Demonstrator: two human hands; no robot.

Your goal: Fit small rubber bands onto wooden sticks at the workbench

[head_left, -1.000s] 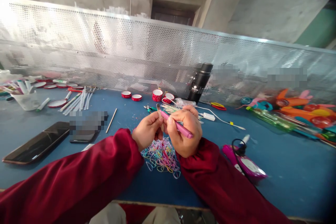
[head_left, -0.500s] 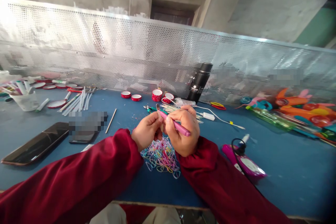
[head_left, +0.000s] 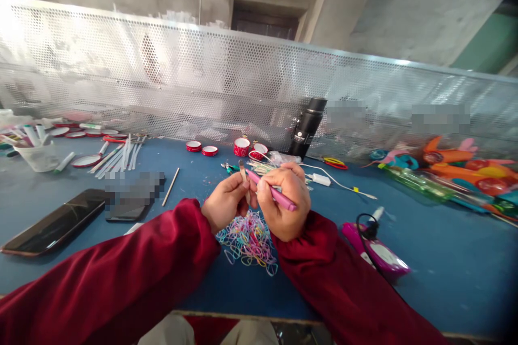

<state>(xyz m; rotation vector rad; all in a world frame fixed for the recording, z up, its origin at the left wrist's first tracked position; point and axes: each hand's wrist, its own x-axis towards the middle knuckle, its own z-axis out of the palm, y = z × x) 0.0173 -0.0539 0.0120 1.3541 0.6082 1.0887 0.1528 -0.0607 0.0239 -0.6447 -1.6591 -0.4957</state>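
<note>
Between thumb and fingers, my left hand (head_left: 224, 200) pinches a thin wooden stick (head_left: 242, 168) with a dark upper end, pointing up. My right hand (head_left: 292, 188) grips a pink marker pen (head_left: 284, 200) like a writing tool, its tip toward the stick with a small gap between them. Both hands hover over the table above a loose pile of colourful rubber bands (head_left: 251, 242). Another bare wooden stick (head_left: 170, 187) lies to the left of my left hand.
Two dark phones (head_left: 60, 221) lie at left, near a cup of markers (head_left: 38, 156) and clear glue sticks (head_left: 125, 156). Behind stand red tape rolls (head_left: 242, 146) and a black bottle (head_left: 307, 128). A purple device (head_left: 376, 250) and colourful inflatable toys (head_left: 465, 164) are at right.
My right hand has shifted slightly right, drawing the pink marker's tip away from the wooden stick. My left hand stays almost in place.
</note>
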